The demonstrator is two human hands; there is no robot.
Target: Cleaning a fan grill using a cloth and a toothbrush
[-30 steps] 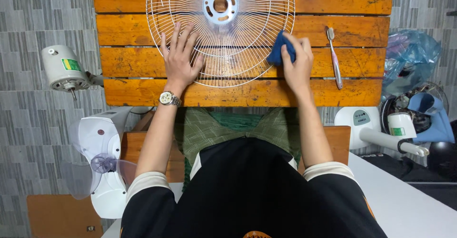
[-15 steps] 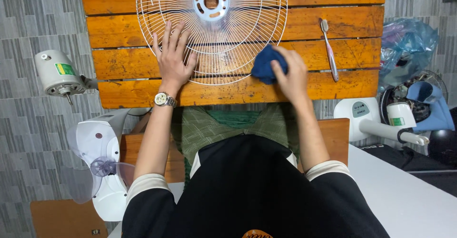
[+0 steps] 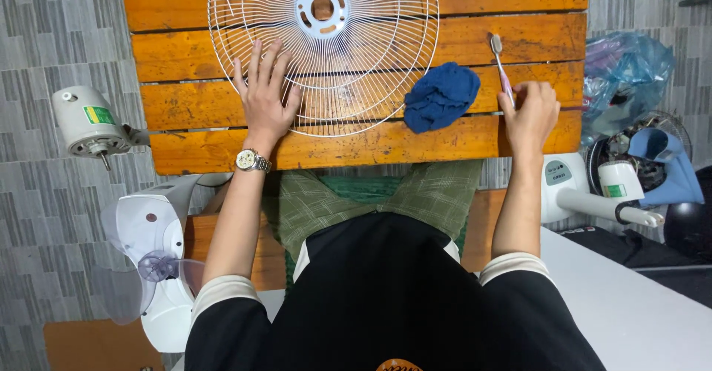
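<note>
A white wire fan grille (image 3: 323, 45) lies flat on an orange wooden slatted table (image 3: 356, 145). My left hand (image 3: 265, 97) presses flat on the grille's lower left rim, fingers spread; a metal watch is on that wrist. A crumpled dark blue cloth (image 3: 442, 94) lies on the table by the grille's right edge, with no hand on it. My right hand (image 3: 531, 111) is to the right of the cloth, its fingers closing on the pink handle of a toothbrush (image 3: 500, 65) that lies on the slats.
A grey fan motor (image 3: 87, 123) sits on the patterned floor at left. A white fan base with a clear blade (image 3: 152, 267) is at lower left. At right are a white fan stand (image 3: 593, 193), a blue plastic bag (image 3: 627, 71) and a white board (image 3: 638, 312).
My right hand let go of the blue cloth, left it beside the grille, and moved right to the toothbrush handle. My left hand stayed on the grille.
</note>
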